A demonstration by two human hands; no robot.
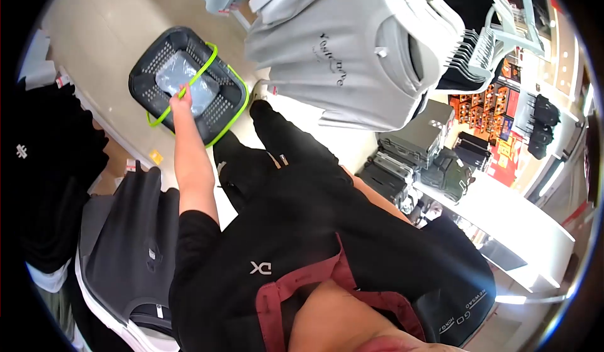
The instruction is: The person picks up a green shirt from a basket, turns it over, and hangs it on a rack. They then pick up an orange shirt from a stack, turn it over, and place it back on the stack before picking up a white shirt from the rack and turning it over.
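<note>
My left hand (181,98) is closed around the bright green handle of a dark grey shopping basket (167,36). The basket hangs out from my left side, low over the pale floor. Inside it lies a light blue-grey package (179,75) in shiny clear plastic. A second green handle rests along the basket's rim. On my right only part of the forearm (384,200) shows; the hand itself is hidden behind my leg and shirt.
Grey T-shirts (352,50) hang close ahead on a rack with white hangers (481,50). Black garments (56,163) and a dark grey top (119,251) hang at left. Dark suitcases (415,132) and a backpack (450,174) stand to the right, near a white counter (509,223).
</note>
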